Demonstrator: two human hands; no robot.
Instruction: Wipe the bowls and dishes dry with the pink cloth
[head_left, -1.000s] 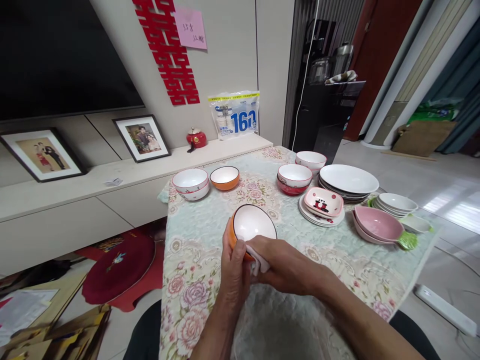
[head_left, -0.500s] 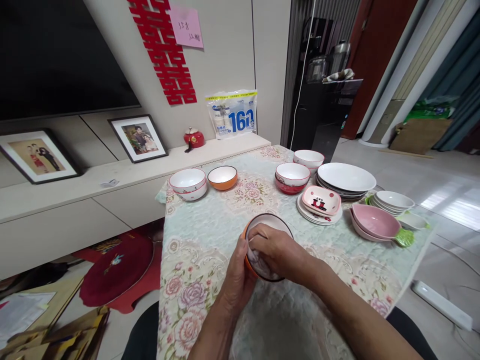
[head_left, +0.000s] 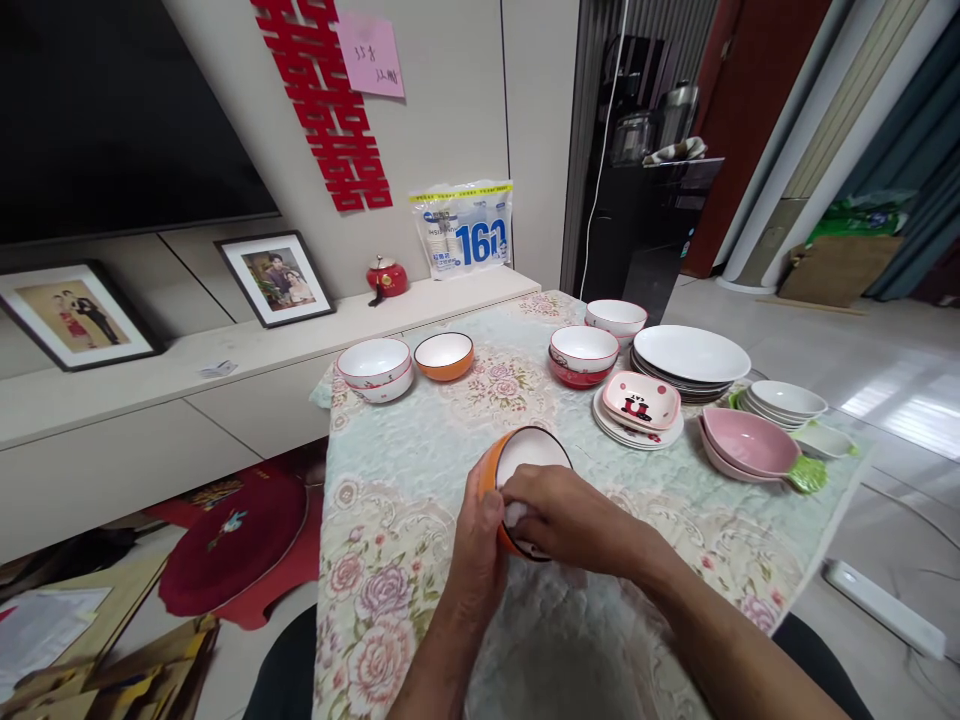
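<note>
Bowl [head_left: 531,452] tilted; left hand [head_left: 480,520] clamped on its outer wall, right hand [head_left: 562,512] inside, bunched round cloth [head_left: 514,513].

The orange round glazed bowl [head_left: 532,450] in the left hand [head_left: 478,525] — right hand [head_left: 570,512] inside it — is my dial's centre, twelve toward the long white cabinet [head_left: 294,341]. A second orange bowl [head_left: 444,357] sits at eleven, stacked red-rimmed white round bowls [head_left: 373,362] beside it at ten. At one, more red-rimmed round bowls [head_left: 585,348]; at two, a pink-edged rectangular dish [head_left: 641,400] on white round plates [head_left: 628,437], large white round plates [head_left: 691,353] behind. Near three, pink leaf-shaped dishes [head_left: 750,442].
</note>
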